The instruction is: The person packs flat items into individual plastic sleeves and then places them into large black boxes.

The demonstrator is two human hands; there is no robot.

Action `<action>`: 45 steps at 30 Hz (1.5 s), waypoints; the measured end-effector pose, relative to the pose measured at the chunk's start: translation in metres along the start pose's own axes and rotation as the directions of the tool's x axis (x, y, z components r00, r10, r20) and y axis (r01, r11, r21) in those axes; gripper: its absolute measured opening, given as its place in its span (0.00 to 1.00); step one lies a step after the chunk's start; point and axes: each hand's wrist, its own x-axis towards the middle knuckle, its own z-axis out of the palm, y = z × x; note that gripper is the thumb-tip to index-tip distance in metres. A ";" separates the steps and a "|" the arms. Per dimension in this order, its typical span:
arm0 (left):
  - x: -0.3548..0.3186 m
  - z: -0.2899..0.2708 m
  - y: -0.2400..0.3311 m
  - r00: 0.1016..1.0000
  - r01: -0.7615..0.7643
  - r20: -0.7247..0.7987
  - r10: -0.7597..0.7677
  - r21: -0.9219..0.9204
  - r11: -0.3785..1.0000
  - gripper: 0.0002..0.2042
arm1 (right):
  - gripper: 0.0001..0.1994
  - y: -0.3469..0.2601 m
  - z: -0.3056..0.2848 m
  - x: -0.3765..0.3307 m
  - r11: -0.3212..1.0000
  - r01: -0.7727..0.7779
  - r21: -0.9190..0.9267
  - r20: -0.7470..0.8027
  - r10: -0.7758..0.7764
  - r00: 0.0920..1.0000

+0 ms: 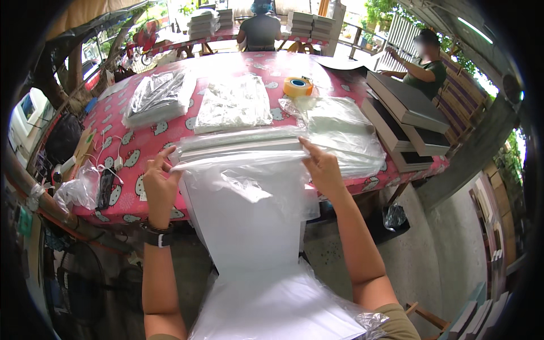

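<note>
A transparent plastic bag (249, 180) lies over large white sheets (243, 226) that slope from the table edge down toward my lap. My left hand (160, 187) pinches the bag's left edge between thumb and fingers, a dark watch on that wrist. At the opposite edge my right hand (323, 170) grips the plastic with its fingertips near the upper corner. Between both hands, stacked white edges (241, 147) show under the film. More white sheet in plastic (272, 306) spreads across my lap.
Plastic-wrapped packs (158, 99) and flat plastic bags (235, 105) lie on the pink patterned tablecloth (141, 153). A tape roll (297, 86) sits behind. Large dark-topped boxes (408, 105) are stacked at right. One person (428, 71) stands beyond them; another (260, 28) is at the far table.
</note>
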 end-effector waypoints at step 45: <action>-0.286 0.055 -0.148 0.672 0.738 0.515 -0.532 -0.413 0.533 0.11 | 0.08 0.136 0.111 -0.208 0.700 -0.608 0.374 -0.095 0.681 0.726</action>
